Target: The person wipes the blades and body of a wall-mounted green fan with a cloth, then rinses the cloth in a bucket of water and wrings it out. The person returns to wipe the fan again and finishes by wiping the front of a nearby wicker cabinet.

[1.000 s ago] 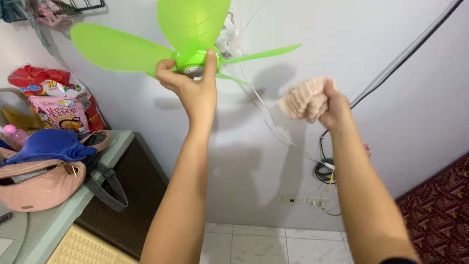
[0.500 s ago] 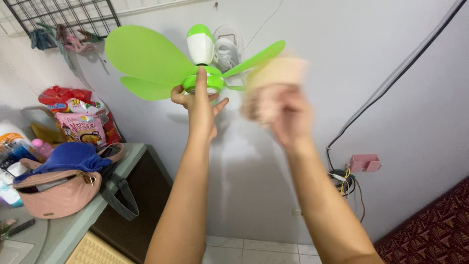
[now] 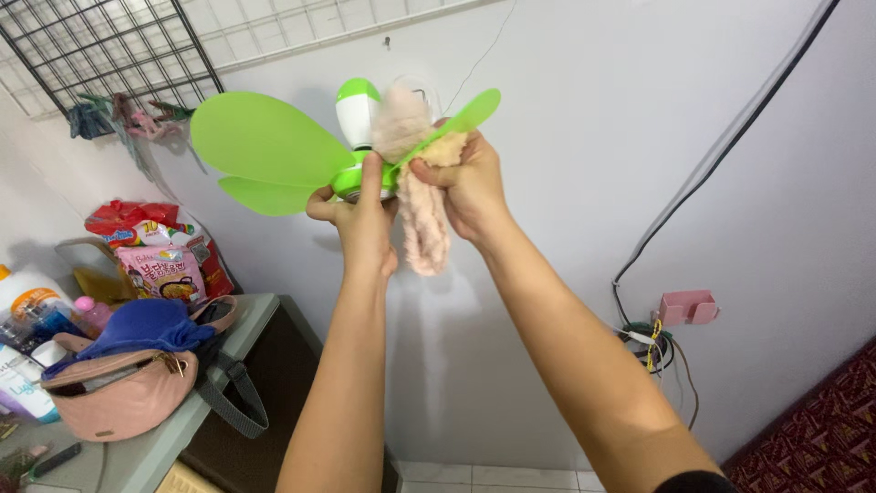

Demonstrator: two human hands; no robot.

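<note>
From the head camera, your left hand (image 3: 360,212) grips the green hub of the small hanging fan (image 3: 356,146), fingers wrapped under it and thumb up along its side, holding it steady in front of the white wall. Your right hand (image 3: 465,187) is clenched on a fluffy peach cloth (image 3: 420,196), which is folded around the blade (image 3: 452,123) that points up and to the right, close to the hub; a tail of the cloth hangs down between your two hands.

By the look of it, the wiping is at an early stage: the cloth sits at the root of one blade, and the two big blades on the left show no cloth near them. I cannot tell from here which surfaces are already clean.

Counting: one fan, three blades in plain sight, with a fourth possibly hidden behind the cloth. One cloth. Two hands, both yours.

Lower left, a table (image 3: 182,429) carries one pink bag (image 3: 119,393) with a blue cloth on top, and several snack packets (image 3: 160,256) behind it.
</note>
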